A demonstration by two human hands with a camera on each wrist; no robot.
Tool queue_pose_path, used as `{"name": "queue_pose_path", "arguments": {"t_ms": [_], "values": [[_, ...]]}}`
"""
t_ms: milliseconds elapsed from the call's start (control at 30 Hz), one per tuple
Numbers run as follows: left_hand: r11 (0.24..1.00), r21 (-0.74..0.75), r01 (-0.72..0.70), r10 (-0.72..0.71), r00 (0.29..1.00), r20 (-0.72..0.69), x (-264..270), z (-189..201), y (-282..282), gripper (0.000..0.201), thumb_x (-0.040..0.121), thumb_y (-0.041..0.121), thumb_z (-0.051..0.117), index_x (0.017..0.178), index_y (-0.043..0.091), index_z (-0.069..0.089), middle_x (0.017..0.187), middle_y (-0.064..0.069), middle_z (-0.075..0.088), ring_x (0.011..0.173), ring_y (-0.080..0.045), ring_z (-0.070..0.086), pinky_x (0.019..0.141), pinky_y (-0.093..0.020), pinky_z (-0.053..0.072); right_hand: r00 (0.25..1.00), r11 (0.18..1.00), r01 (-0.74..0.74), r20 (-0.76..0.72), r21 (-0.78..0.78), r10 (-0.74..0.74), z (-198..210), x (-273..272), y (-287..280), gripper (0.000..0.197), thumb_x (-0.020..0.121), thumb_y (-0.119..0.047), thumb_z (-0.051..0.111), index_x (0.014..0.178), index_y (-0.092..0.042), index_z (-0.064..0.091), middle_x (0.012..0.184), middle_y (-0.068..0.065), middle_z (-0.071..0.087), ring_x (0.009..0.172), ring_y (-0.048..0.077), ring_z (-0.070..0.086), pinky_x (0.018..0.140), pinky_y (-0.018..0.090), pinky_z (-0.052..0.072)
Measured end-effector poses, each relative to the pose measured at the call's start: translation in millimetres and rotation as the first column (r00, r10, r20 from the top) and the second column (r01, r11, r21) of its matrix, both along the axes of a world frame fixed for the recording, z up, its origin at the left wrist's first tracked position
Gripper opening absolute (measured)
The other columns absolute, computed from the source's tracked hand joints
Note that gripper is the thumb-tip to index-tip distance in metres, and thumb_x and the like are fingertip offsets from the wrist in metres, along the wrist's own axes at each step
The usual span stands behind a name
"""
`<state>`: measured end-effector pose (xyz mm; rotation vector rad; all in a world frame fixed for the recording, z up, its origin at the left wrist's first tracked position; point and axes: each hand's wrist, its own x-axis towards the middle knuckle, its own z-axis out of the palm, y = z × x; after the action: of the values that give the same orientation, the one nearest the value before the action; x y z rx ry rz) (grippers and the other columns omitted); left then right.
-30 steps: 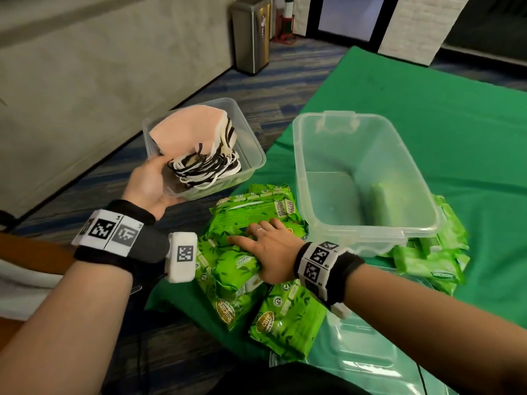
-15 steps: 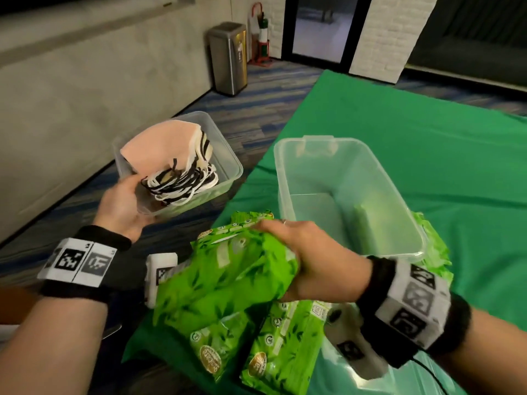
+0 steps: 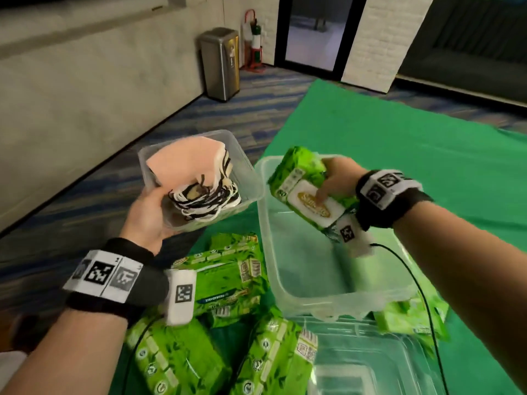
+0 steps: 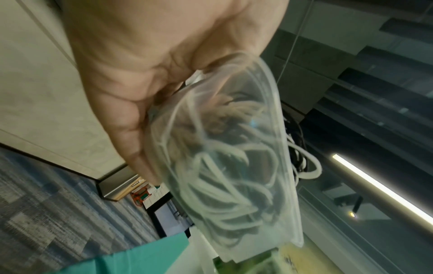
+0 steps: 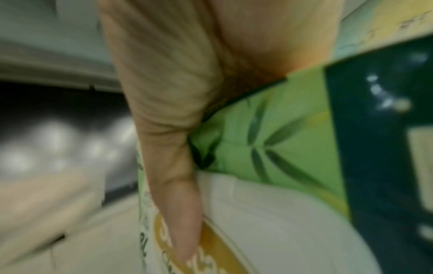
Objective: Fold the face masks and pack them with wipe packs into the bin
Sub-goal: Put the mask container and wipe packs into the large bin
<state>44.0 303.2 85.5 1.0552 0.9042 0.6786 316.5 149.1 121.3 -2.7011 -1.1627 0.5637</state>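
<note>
My right hand [image 3: 332, 181] grips a green wipe pack [image 3: 302, 189] with a white label, tilted over the far left part of the large clear bin [image 3: 273, 252]; the thumb lies on the label. In the right wrist view the same wipe pack [image 5: 269, 148] fills the frame, blurred, under my right hand [image 5: 178, 129]. My left hand [image 3: 151, 215] holds the near edge of a small clear tub [image 3: 242, 178] full of peach face masks [image 3: 185, 163] with black and white ear loops. The left wrist view shows my left hand [image 4: 150, 92] on the small clear tub [image 4: 269, 129], loops visible through its wall.
Several more green wipe packs [image 3: 225, 269] lie on the green cloth [image 3: 399, 143] in front of and to the right of the bin. A clear lid [image 3: 370, 374] lies at the near edge. A metal trash can [image 3: 219, 64] stands by the far wall.
My right hand lifted a wipe pack from the pile and carried it up and right over the large bin, turning its label side up. The left hand kept holding the mask tub.
</note>
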Motion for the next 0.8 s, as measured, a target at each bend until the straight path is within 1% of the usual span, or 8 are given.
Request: {"name": "queue_pose_path", "arguments": {"t_ms": [67, 133, 200, 267, 433, 567, 700, 800], "values": [[1.000, 0.007, 0.000, 0.001, 1.000, -0.017, 13.1, -2.4, -8.8, 0.032, 0.095, 0.019, 0.043, 0.124, 0.021, 0.057, 0.110, -0.005, 0.067, 0.091, -0.019, 0.066, 0.078, -0.042, 0.054, 0.997, 0.977, -0.079, -0.010, -0.197, 0.079, -33.3, 0.9, 21.7, 0.056, 0.062, -0.024, 0.083, 0.110, -0.008, 0.060, 0.108, 0.009, 0.063, 0.101, 0.029, 0.060, 0.079, 0.028, 0.047], [0.999, 0.031, 0.023, -0.022, 0.999, -0.030, 24.5, -3.9, -14.5, 0.028, 0.094, 0.016, 0.044, 0.116, 0.019, 0.061, 0.120, -0.010, 0.064, 0.108, -0.027, 0.061, 0.095, -0.053, 0.046, 0.988, 0.942, -0.147, -0.011, -0.302, 0.151, -66.8, 0.5, 36.0, 0.045, 0.059, -0.021, 0.081, 0.099, -0.011, 0.064, 0.101, 0.009, 0.067, 0.092, 0.030, 0.064, 0.076, 0.030, 0.052], [0.998, 0.053, 0.028, -0.027, 0.999, -0.023, 32.7, -6.5, -14.7, 0.026, 0.093, 0.012, 0.045, 0.109, 0.018, 0.064, 0.121, -0.011, 0.063, 0.114, -0.028, 0.058, 0.102, -0.053, 0.040, 0.983, 0.938, -0.173, 0.010, -0.301, 0.184, -94.1, 1.8, 43.2, 0.034, 0.055, -0.017, 0.075, 0.087, -0.014, 0.063, 0.090, 0.010, 0.068, 0.079, 0.031, 0.066, 0.069, 0.033, 0.056], [0.996, 0.067, 0.054, -0.054, 0.999, -0.006, 38.0, -10.1, -13.0, 0.027, 0.093, 0.012, 0.046, 0.109, 0.021, 0.066, 0.119, -0.008, 0.065, 0.113, -0.025, 0.060, 0.103, -0.049, 0.041, 0.977, 0.944, -0.197, 0.032, -0.265, 0.213, -109.8, 4.4, 46.0, 0.032, 0.065, -0.012, 0.068, 0.095, -0.015, 0.059, 0.091, 0.009, 0.065, 0.083, 0.032, 0.064, 0.069, 0.035, 0.053], [0.992, 0.098, 0.081, -0.087, 0.995, 0.057, 42.1, -11.1, -14.4, 0.029, 0.096, 0.009, 0.040, 0.110, 0.023, 0.062, 0.105, 0.003, 0.071, 0.098, -0.010, 0.066, 0.081, -0.024, 0.053, 0.976, 0.976, -0.130, 0.153, -0.174, 0.158, -138.1, 17.4, 45.8, 0.053, 0.080, -0.014, 0.059, 0.129, -0.020, 0.040, 0.122, 0.014, 0.047, 0.113, 0.035, 0.047, 0.100, 0.049, 0.033], [0.995, 0.083, 0.058, -0.063, 0.996, 0.060, 41.8, -7.9, -15.5, 0.035, 0.096, 0.011, 0.039, 0.126, 0.020, 0.055, 0.123, -0.006, 0.063, 0.112, -0.019, 0.059, 0.098, -0.036, 0.046, 0.961, 0.976, -0.098, 0.237, -0.195, 0.144, -145.2, 10.1, 48.0, 0.058, 0.080, -0.001, 0.052, 0.132, -0.020, 0.033, 0.124, 0.018, 0.045, 0.117, 0.037, 0.043, 0.103, 0.055, 0.026], [0.995, 0.083, 0.055, -0.060, 0.996, 0.063, 43.4, -7.4, -17.1, 0.035, 0.097, 0.009, 0.037, 0.125, 0.019, 0.055, 0.123, -0.007, 0.062, 0.109, -0.018, 0.061, 0.095, -0.036, 0.049, 0.935, 0.962, -0.191, 0.262, -0.194, 0.238, -140.3, 16.2, 48.5, 0.054, 0.079, 0.003, 0.049, 0.126, -0.021, 0.039, 0.119, 0.012, 0.050, 0.116, 0.032, 0.045, 0.102, 0.053, 0.026], [0.994, 0.087, 0.067, -0.073, 0.995, 0.064, 44.2, -9.5, -16.6, 0.035, 0.098, 0.009, 0.036, 0.127, 0.018, 0.054, 0.122, -0.006, 0.063, 0.106, -0.017, 0.062, 0.095, -0.034, 0.049, 0.930, 0.970, -0.226, 0.277, -0.093, 0.244, -145.7, 19.8, 47.2, 0.060, 0.084, -0.002, 0.051, 0.136, -0.027, 0.036, 0.125, 0.013, 0.046, 0.119, 0.033, 0.042, 0.106, 0.050, 0.024]]}}
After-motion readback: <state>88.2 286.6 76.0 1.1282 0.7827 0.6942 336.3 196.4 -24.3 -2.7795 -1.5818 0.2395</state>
